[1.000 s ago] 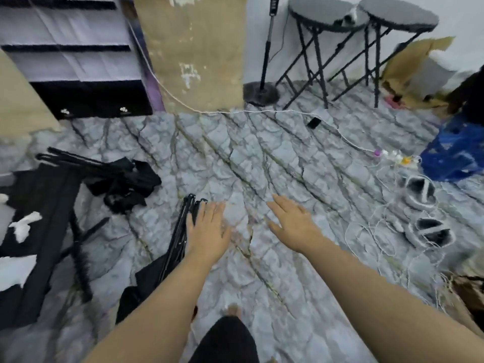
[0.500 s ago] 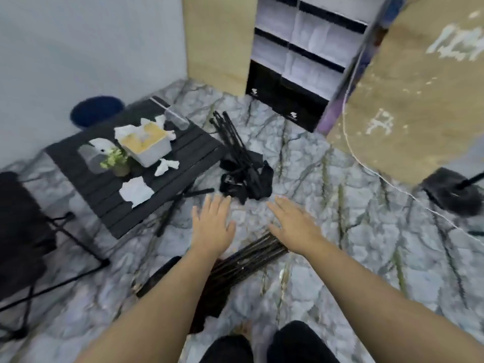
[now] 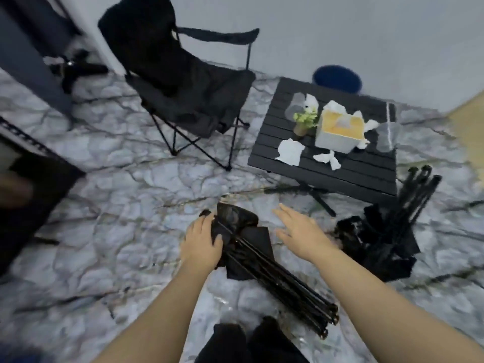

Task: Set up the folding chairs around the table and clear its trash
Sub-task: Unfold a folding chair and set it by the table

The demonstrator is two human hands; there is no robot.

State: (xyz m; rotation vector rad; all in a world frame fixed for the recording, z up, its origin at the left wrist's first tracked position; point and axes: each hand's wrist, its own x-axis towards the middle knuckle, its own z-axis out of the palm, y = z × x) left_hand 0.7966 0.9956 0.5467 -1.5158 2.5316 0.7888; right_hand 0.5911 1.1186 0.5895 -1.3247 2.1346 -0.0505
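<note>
Left hand (image 3: 201,242): fingers and thumb were curled round the soft cloth end of a folded chair (image 3: 275,273), gripping it.
Right hand (image 3: 301,231): it was held flat with straight, spread fingers and carried nothing, hovering just beside the same chair.
Folded chair: a bundle of thin black metal rods wrapped in limp black cloth lay slantwise on the floor, in front of the person's knees and near the table's front edge.
Second folded chair (image 3: 392,224): a similar black bundle of rods and crumpled cloth lay to the right, beside the table's corner.
Open chair (image 3: 183,82): black cloth seat, back and armrest were stretched on crossed thin legs; it stood left of the table and apart from it.
Table (image 3: 340,174): low and square, with a top of dark slats on slim black legs.
On the table: a pale tissue box (image 3: 340,129) with a yellow top, a small green plant (image 3: 303,121) in a pot, a flat white tissue (image 3: 289,151), a twisted white tissue (image 3: 327,158), and two clear plastic cups (image 3: 387,134), blurred.
Floor (image 3: 131,205): glossy grey marble pattern with dark veins.
Around: a round dark blue object (image 3: 337,78) sat behind the table by the wall; a large dark shape (image 3: 34,179) filled the left edge, too blurred to tell.
</note>
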